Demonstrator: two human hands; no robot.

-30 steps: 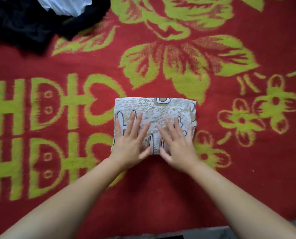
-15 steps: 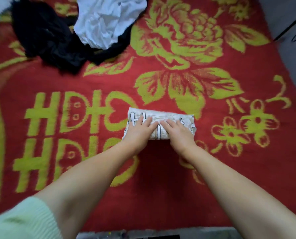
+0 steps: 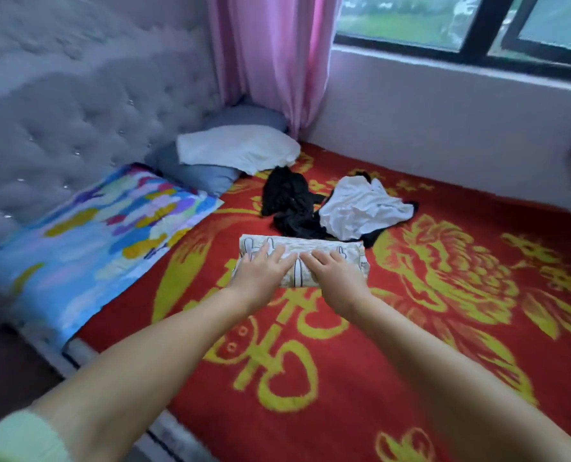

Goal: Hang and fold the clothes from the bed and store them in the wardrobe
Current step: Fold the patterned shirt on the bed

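Flat hands [image 3: 302, 271] atop folded garment [image 3: 350, 253], mid-bed [image 3: 444, 328].

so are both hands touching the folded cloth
Touching. The head view shows the left hand and right hand lying flat on the folded cloth, fingers straight across its top.

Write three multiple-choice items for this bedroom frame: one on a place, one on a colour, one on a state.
1. Where do the unfolded black and white clothes lie relative to the folded printed garment?
A. Beyond it, toward the window wall
B. On the colourful pillow
C. Under the hands

2. What colour is the curtain?
A. Green
B. Pink
C. Black

3. What are the left hand and right hand doing?
A. Lifting a hanger
B. Hanging idle
C. Pressing flat on the folded garment

Answers: 1 A, the pile sits just past the folded piece. 2 B, pink drape beside the window. 3 C, straight fingers rest on the cloth.
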